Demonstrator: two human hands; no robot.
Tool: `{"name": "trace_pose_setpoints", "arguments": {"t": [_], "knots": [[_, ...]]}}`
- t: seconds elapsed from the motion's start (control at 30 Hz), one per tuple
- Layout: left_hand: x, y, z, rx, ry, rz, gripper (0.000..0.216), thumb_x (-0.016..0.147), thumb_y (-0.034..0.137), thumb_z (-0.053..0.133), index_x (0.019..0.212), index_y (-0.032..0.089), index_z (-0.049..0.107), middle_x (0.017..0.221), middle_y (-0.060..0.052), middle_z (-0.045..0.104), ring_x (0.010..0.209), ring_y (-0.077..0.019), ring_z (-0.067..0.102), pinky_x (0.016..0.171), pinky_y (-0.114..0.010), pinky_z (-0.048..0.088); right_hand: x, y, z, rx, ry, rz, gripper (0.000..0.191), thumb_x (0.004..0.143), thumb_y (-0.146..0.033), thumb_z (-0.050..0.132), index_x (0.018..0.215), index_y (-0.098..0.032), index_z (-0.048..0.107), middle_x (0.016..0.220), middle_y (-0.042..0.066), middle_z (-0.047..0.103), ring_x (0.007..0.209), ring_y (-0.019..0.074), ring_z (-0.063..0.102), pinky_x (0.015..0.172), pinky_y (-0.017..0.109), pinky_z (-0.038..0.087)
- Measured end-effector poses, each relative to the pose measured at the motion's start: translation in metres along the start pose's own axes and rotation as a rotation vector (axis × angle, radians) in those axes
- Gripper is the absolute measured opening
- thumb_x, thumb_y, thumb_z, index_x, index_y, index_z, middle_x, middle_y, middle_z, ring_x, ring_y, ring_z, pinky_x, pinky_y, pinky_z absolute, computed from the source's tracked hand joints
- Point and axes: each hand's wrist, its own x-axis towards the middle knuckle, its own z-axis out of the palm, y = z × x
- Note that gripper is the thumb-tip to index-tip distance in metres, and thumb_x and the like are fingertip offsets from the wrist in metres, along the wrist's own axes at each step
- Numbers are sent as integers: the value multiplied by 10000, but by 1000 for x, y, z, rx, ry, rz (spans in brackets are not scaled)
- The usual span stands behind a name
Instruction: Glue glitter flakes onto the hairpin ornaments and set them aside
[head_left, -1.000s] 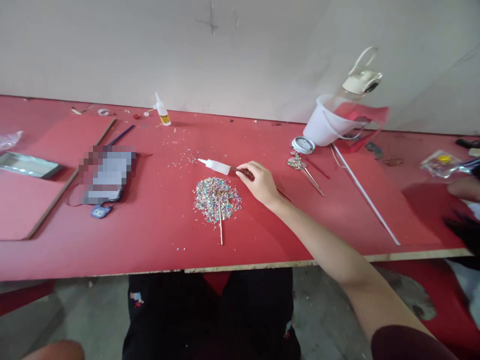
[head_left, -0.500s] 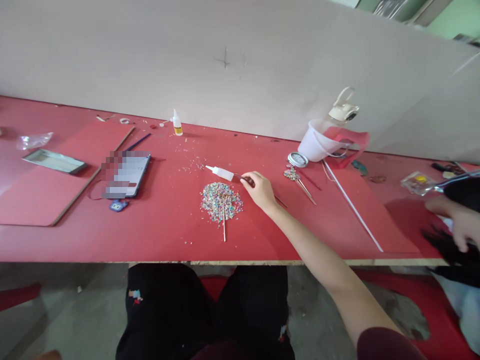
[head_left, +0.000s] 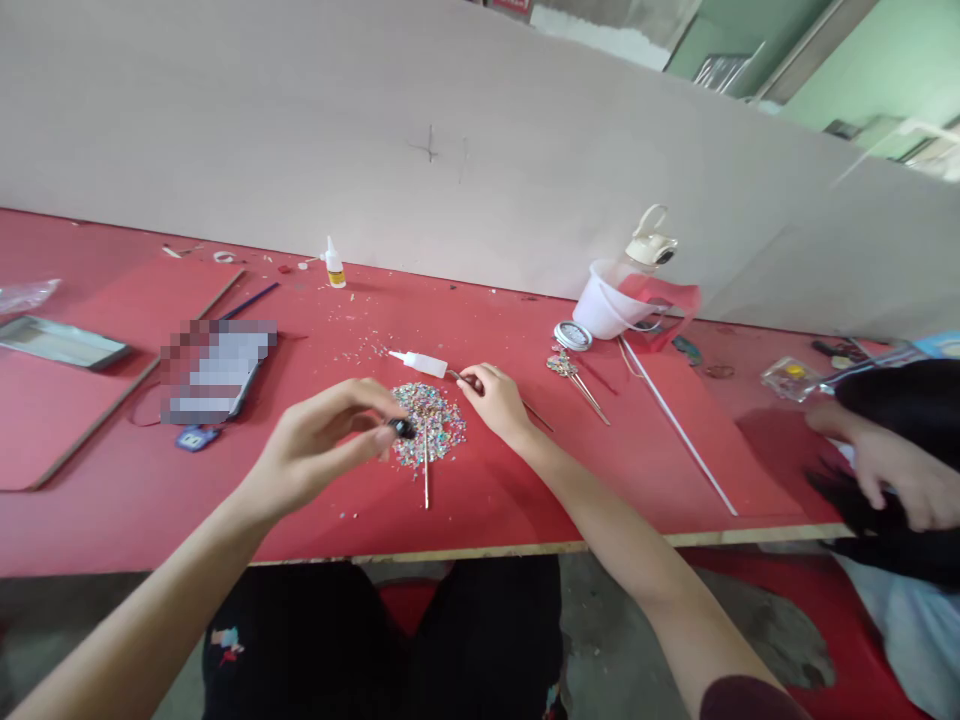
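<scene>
My left hand (head_left: 330,440) is raised over the left edge of a pile of small multicoloured chips (head_left: 442,425). Thumb and fingers pinch a small black object (head_left: 402,428), its kind unclear. On the red table behind the pile, my right hand (head_left: 491,400) is closed on a thin, dark brown stick-like tool (head_left: 471,381), mostly hidden by the fingers. The tool's tip is close to the base of a white nozzle bottle (head_left: 424,364) lying on its side. A thin pale stick (head_left: 427,480) lies with its upper end among the chips and its lower end on the table.
A decorated two-pronged hairpin (head_left: 577,380), a round tin (head_left: 573,335) and a white bucket (head_left: 596,300) are on the right. A small glue bottle (head_left: 335,268) stands behind. Leftward lie a phone (head_left: 225,375) and a tray (head_left: 64,342). Another person's hand (head_left: 900,470) is far right.
My left hand has come into view from the lower left, holding the small black object over the chips. My right hand keeps its grip beside the lying bottle. The camera view has shifted.
</scene>
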Motion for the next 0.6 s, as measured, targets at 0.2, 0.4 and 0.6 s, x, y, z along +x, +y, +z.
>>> {"name": "trace_pose_setpoints", "arguments": {"t": [0.2,0.4,0.6], "knots": [[59,-76,16,198,-207,-176,161,884,218,543,939,164,684,856,-40,700,656,-82,621,615,-194,526,0,-7,-8,36,-26,-33,151,923,-330,549,913,-207,638,918,61,654,836,189,609,768,327,477],[67,-98,26,292,-115,-141,73,857,208,596,888,155,635,834,-30,699,743,-98,650,704,-214,534,-2,-29,-16,410,-19,-69,162,926,-351,563,1012,-233,632,957,40,662,843,154,623,739,294,516],[58,-89,26,325,-155,211,100,904,269,604,885,175,632,835,-33,657,782,-110,619,738,-250,518,-12,-39,-12,705,-60,-60,160,857,-297,658,1003,-243,620,949,31,659,868,156,647,762,309,567]]}}
